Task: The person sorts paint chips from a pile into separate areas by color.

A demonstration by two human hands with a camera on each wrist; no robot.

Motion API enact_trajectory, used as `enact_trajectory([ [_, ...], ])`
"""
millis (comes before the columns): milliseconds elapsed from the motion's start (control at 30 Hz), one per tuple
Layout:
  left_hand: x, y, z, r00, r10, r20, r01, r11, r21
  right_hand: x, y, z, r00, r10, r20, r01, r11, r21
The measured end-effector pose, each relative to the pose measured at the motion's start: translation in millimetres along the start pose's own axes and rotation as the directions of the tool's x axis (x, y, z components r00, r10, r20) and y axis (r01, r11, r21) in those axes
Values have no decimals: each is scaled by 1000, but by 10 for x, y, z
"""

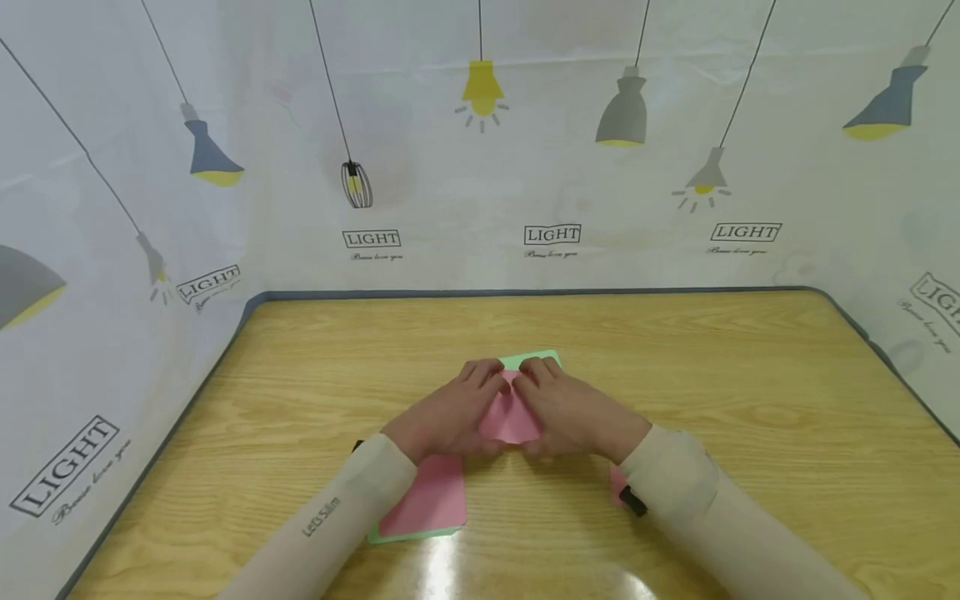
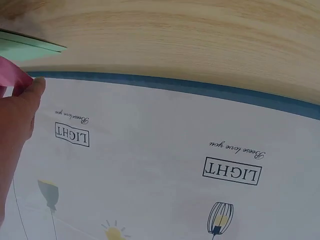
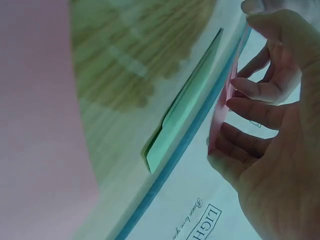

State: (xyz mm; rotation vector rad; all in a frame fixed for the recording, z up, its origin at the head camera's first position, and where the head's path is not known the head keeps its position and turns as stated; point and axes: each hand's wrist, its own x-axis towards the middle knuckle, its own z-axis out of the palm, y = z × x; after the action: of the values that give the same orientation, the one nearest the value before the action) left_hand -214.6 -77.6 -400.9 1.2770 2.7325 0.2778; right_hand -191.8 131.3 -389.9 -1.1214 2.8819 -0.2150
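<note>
Left hand [image 1: 453,412] and right hand [image 1: 573,412] Gripping Pink Paper [image 1: 510,421]

The left hand is gripping the pink paper by its left side, with the thumb sitting low and the fingers bending over the top. The right hand is gripping the right side in the same manner, and in the right wrist view its fingertips are curling in against the paper. The paper is bending between the 2 hands and, in the right wrist view, is standing raised above the bench [image 1: 750,375].

Just beyond the pink paper, green paper [image 3: 182,107] is lying on the bench, its edge showing more than 1 layer in the wrist views.

Nearer the person, a pink sheet [image 1: 431,500] is lying over a green sheet [image 1: 416,534], partly hiding behind the left sleeve [image 1: 322,508], which is bearing the words "Let's Slim". On the other side, a pink piece [image 1: 617,485] is peeking out beside the right sleeve [image 1: 720,492], next to a small black part [image 1: 633,501] at the wrist. A pale pink area [image 3: 35,120] is filling the left of the right wrist view.

Farther out, a dark blue edge [image 1: 525,292] is bordering the bench, and a white wall [image 1: 450,183] is rising behind it, displaying printed lamps [image 1: 622,108] and boxed "LIGHT" lettering [image 1: 552,235].
</note>
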Motion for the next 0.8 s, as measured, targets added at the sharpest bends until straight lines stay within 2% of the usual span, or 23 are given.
enact_trajectory([
  [133,6,81,-52,999,18,-29,-17,1000,20,-104,30,-74,999,-9,-34,10,1000,17],
  [233,14,178,-98,998,46,-42,-46,999,5,-240,50,-145,999,-8,-45,10,999,49],
  [433,13,379,-114,986,148,-78,-152,987,-47,-590,89,-245,1000,-6,-27,8,996,88],
  [533,85,504,-83,973,212,-90,-214,977,-17,-769,122,-267,999,6,-31,-2,995,101],
  [633,198,646,-34,968,242,-68,-239,970,41,-946,167,-261,999,35,-37,-30,993,114],
  [800,358,852,81,969,245,8,-245,966,77,-1197,257,-192,997,69,-37,-64,990,123],
])
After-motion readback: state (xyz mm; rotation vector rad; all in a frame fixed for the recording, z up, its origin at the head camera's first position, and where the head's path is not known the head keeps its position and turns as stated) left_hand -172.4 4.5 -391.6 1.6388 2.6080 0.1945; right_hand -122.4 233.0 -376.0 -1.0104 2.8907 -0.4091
